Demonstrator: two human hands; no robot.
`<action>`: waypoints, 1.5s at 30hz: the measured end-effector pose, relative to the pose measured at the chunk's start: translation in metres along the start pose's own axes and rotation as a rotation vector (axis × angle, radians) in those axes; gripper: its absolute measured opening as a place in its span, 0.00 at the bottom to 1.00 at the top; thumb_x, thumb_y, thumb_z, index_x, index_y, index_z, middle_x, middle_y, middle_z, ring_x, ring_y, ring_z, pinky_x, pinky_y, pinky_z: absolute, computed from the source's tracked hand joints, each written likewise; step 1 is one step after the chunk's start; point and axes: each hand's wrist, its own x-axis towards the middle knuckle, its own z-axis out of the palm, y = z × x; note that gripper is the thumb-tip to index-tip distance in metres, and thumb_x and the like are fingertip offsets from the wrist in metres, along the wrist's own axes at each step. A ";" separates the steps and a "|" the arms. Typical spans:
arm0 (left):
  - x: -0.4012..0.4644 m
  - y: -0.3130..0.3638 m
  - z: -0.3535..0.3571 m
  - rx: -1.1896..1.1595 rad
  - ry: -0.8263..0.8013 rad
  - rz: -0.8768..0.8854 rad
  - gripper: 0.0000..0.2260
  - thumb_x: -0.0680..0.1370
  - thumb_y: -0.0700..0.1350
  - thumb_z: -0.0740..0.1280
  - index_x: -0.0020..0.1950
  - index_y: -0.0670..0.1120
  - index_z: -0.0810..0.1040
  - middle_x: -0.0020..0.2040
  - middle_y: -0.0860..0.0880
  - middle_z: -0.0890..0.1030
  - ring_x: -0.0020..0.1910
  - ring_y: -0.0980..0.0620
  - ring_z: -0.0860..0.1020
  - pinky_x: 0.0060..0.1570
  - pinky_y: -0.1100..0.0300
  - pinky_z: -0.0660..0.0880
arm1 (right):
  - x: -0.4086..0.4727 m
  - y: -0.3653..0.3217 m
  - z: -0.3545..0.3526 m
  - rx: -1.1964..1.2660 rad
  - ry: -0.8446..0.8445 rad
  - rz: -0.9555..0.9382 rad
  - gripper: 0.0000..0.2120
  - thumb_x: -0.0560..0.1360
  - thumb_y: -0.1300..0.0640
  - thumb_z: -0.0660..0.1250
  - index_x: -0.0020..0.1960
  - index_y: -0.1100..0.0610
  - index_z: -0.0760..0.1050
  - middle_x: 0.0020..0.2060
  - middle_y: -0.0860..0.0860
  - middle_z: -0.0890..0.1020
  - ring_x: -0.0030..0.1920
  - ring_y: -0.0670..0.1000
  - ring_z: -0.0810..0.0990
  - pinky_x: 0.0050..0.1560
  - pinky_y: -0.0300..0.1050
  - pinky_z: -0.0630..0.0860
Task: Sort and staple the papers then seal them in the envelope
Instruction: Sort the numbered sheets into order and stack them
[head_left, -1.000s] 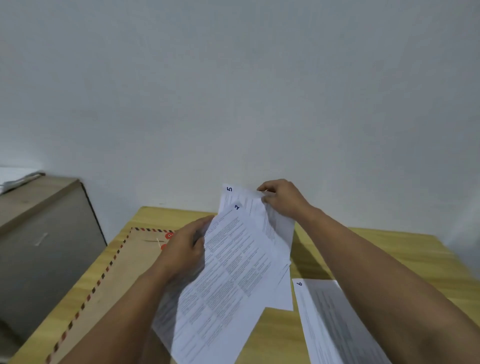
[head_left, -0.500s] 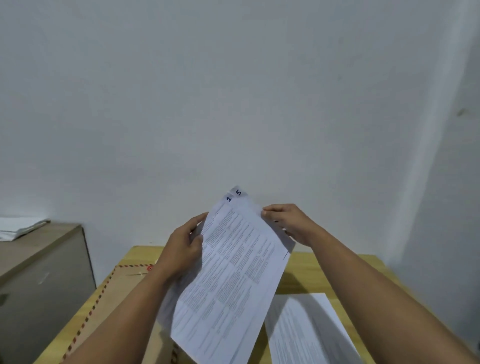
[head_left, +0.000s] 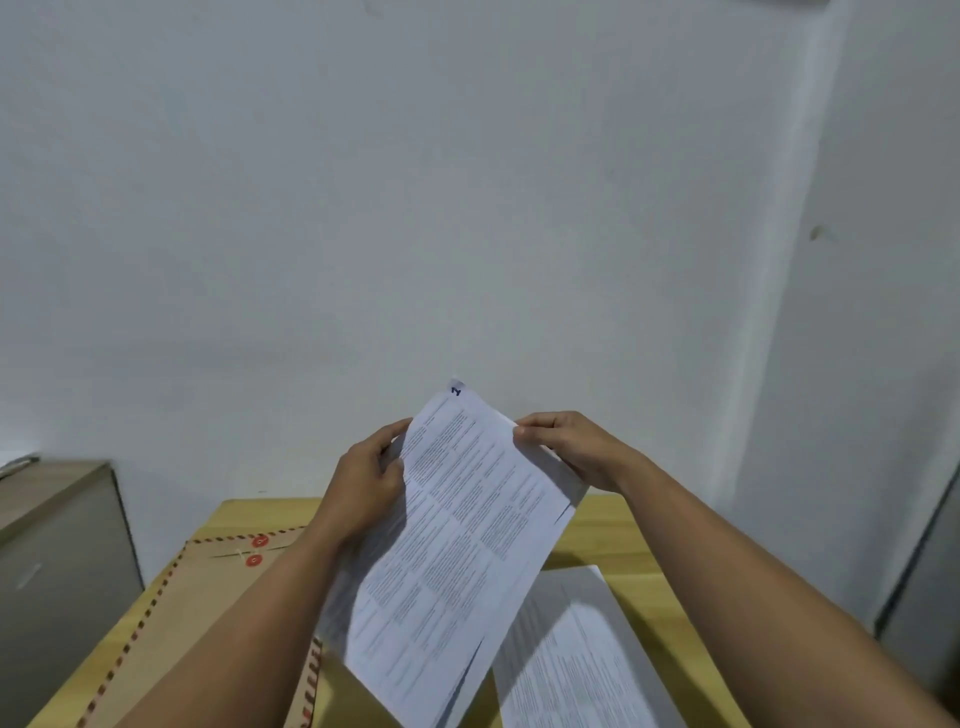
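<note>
A person's two bare forearms reach in from the bottom of the frame and hold a small stack of printed papers (head_left: 457, 525) up in the air above a light wooden table (head_left: 618, 525). The left hand (head_left: 363, 488), at about nine o'clock from the stack, is closed on its left edge, thumb on the front sheet and fingers behind. The right hand (head_left: 571, 449), at about two o'clock, pinches the upper right edge between thumb and fingertips. The stack tilts with its top corner pointing to twelve o'clock, where a handwritten mark (too blurred to read) sits. The front sheet carries dense small print. On the table at about eight o'clock from the stack lies a brown envelope (head_left: 208, 613) with a red-and-dark striped border and two red round string fasteners near its flap. At about five o'clock, another printed sheet (head_left: 576, 649) lies flat on the table, partly under the held stack. A plain pale wall (head_left: 467, 182) fills the upper frame, and a grey cabinet (head_left: 57, 545) stands at far left.
</note>
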 end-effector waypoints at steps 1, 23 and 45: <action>0.001 0.002 0.003 -0.001 0.001 -0.011 0.26 0.78 0.33 0.61 0.71 0.55 0.76 0.58 0.57 0.83 0.57 0.58 0.80 0.61 0.57 0.77 | -0.003 0.000 0.000 -0.053 0.012 -0.030 0.12 0.78 0.54 0.75 0.60 0.56 0.85 0.52 0.53 0.89 0.49 0.54 0.88 0.50 0.48 0.84; -0.022 -0.076 0.046 0.255 -0.269 -0.310 0.22 0.76 0.44 0.69 0.70 0.52 0.76 0.64 0.49 0.82 0.60 0.47 0.80 0.59 0.51 0.76 | -0.003 0.173 -0.007 -0.714 -0.014 0.332 0.33 0.71 0.54 0.81 0.74 0.54 0.75 0.65 0.54 0.81 0.64 0.54 0.81 0.63 0.44 0.75; -0.022 -0.129 0.058 0.228 -0.298 -0.353 0.21 0.78 0.38 0.63 0.70 0.52 0.76 0.61 0.51 0.82 0.59 0.50 0.78 0.55 0.53 0.72 | 0.026 0.220 -0.025 -0.740 0.007 0.264 0.24 0.66 0.46 0.78 0.35 0.51 0.61 0.33 0.49 0.64 0.34 0.51 0.64 0.40 0.45 0.62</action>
